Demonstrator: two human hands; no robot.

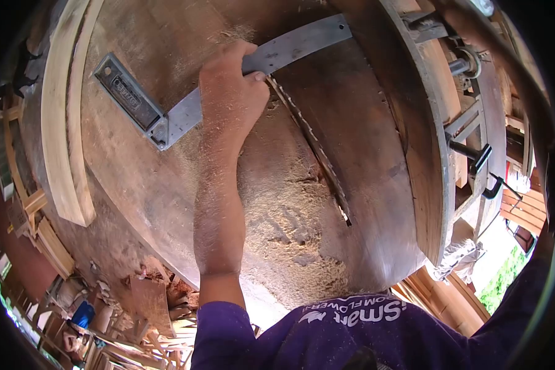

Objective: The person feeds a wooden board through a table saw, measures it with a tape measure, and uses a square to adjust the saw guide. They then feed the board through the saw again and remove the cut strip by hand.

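My left hand (233, 86) is closed around the steel blade of a try square (305, 44), near the blade's middle. The square's dark handle (129, 98) points up and left, and its blade lies flat over the brown wooden tabletop (364, 123). Just below my fingers begins a long, narrow slit (314, 148) with a ragged, pale edge, running down and right across the top. Sawdust (283, 228) is piled beside the slit and also coats my left forearm. A dark, blurred shape along the right edge looks like my right arm; its hand does not show.
A long wooden board (422, 142) stands along the tabletop's right side, with metal clamps (472, 154) beyond it. Pale wooden strips (71, 117) lie at the left. Lower left, scrap wood (148, 302) and a blue object (83, 314) clutter the floor.
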